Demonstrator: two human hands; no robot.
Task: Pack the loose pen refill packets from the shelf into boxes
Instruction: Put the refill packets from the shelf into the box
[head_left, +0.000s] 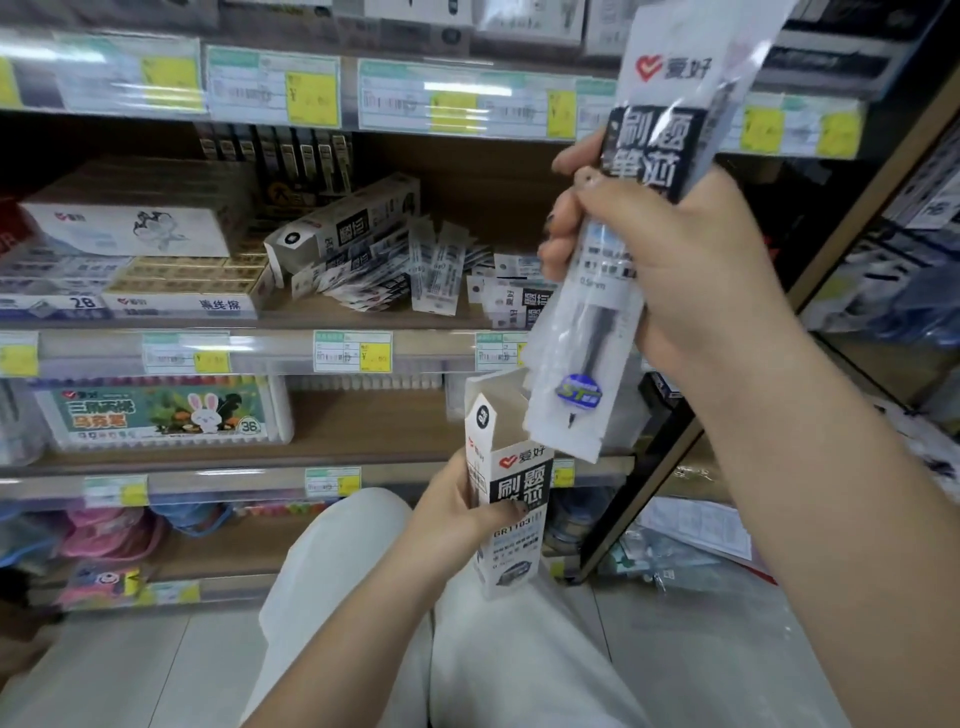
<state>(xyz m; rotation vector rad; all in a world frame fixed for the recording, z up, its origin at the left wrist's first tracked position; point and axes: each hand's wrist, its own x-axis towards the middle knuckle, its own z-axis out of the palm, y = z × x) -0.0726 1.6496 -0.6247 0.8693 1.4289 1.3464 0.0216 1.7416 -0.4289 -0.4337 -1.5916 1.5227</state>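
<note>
Right forearm and right hand (691, 270) fill the right side of the frame, closest to the lens; the grip is wrapped around the middle of a refill packet (623, 249), thumb across the front and fingers behind. That packet stands nearly upright, its header card at the top edge of the frame and its lower end angled down toward the open mouth of the box (511, 499) at lower centre, which looks like the lead-in for sliding it inside. The left hand (457, 514) grips the box from its left, thumb across the printed face, holding it upright with the top flap folded back so the opening faces the incoming packet.

Behind both hands, the shelf (270, 317) across the middle of the frame carries a loose pile of packets (415, 270) fanned out at centre, a second box (345, 223) lying tilted just left of them, and stacked cartons further left.

The held packet is a long clear sleeve with a white and black printed header, dark refills visible through the plastic and a round blue sticker near the bottom. How many refills it holds is hard to tell, since the sleeve is glossy and slightly blurred.
</note>
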